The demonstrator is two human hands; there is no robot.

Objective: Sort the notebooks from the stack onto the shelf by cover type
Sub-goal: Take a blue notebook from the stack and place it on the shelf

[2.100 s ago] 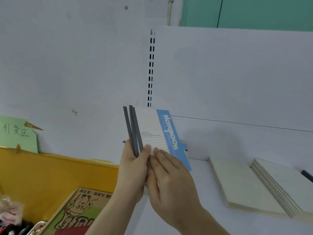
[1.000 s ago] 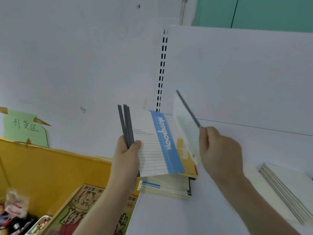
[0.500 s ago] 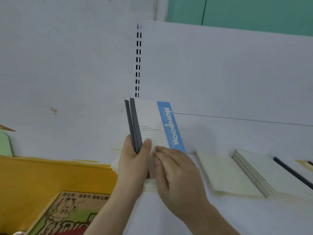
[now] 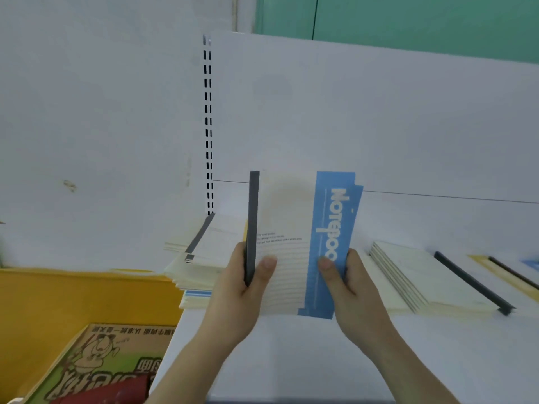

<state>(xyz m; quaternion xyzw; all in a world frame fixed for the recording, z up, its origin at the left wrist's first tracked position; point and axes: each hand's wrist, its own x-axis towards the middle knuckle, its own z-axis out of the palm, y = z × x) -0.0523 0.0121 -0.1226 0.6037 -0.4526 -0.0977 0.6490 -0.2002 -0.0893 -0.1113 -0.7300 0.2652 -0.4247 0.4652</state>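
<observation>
Head view: a blue-banded notebook is held upright above the white shelf. Left hand is clamped on its grey spine edge, right hand on the blue band. Stack lies behind-left; sorted cream notebooks lie to the right.

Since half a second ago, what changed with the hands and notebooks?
The right hand shifted from the notebooks' lower middle to a grip on their blue right edge. The left hand kept its grip on the dark spine side. The piles on the shelf look unchanged.
</observation>
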